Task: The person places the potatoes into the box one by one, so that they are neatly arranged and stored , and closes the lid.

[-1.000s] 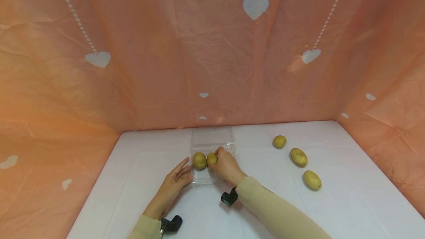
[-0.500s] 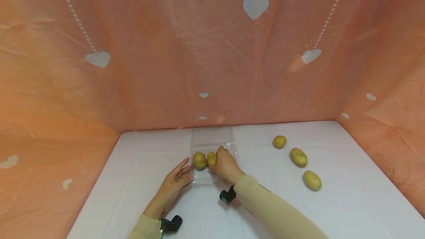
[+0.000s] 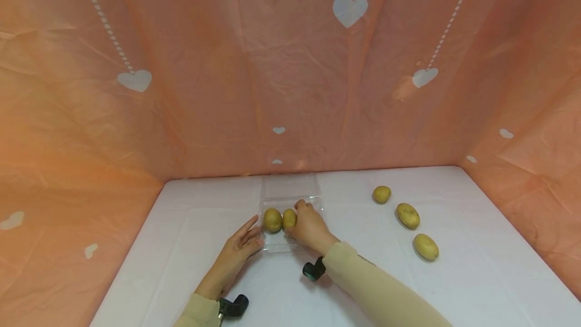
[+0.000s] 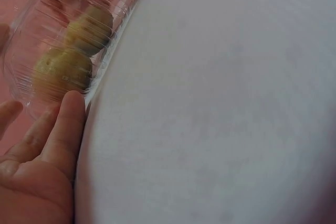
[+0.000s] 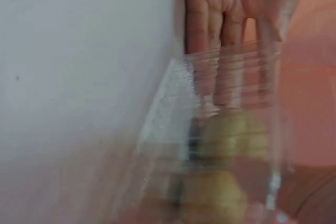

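Note:
A clear plastic clamshell box [image 3: 277, 248] lies on the white table with its lid [image 3: 290, 186] folded back. Inside sit two yellowish potatoes side by side. My left hand [image 3: 242, 247], fingers mostly straight, rests against the box's left side; the left wrist view shows its fingertips at the ribbed wall, beside the left potato [image 4: 60, 72]. Reaching in from the right, my right hand [image 3: 312, 228] pinches the smaller-looking right potato [image 3: 288, 218] between fingers and thumb. The palm hides part of that potato and the box's right half. The right wrist view is blurred.
Three loose potatoes lie to the right: a small one [image 3: 382, 194] at the back, a spotted one [image 3: 408, 216] in the middle, another [image 3: 426, 247] nearer the front. An orange cloth [image 3: 308, 90] with pale hearts walls the table's back and sides.
The right hand has shifted only slightly and keeps its grip on the right potato, which is turned a little. The left hand stays at the box's side.

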The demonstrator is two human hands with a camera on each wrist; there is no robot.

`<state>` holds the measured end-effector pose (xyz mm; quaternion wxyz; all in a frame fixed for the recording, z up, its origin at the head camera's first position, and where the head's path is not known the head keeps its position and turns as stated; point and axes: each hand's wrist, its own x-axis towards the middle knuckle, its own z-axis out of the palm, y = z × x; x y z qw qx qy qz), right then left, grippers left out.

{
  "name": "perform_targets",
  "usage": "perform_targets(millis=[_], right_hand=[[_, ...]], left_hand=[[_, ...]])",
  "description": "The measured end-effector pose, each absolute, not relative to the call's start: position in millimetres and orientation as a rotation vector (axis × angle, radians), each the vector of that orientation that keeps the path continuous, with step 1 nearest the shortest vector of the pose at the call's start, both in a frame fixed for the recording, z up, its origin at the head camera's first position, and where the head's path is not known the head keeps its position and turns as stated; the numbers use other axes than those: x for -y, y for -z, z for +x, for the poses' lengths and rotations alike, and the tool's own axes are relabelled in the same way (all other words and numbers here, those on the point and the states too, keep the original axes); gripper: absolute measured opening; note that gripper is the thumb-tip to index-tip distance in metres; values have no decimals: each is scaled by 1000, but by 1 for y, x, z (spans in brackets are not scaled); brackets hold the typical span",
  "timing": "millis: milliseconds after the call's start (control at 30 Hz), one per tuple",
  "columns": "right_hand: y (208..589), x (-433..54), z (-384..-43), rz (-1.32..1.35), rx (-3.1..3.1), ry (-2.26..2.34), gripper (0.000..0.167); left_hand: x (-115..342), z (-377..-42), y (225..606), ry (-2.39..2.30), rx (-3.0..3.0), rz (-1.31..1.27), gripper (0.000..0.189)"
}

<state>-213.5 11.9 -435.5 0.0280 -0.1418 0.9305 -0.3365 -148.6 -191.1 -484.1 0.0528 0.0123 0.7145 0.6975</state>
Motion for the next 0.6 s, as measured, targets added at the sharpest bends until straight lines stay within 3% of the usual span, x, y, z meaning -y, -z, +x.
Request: perform_targets(millis=[600], right_hand=[[419, -72, -223, -494, -2804, 1444, 64]], left_hand=[[192, -148, 486, -2143, -2149, 32, 67]])
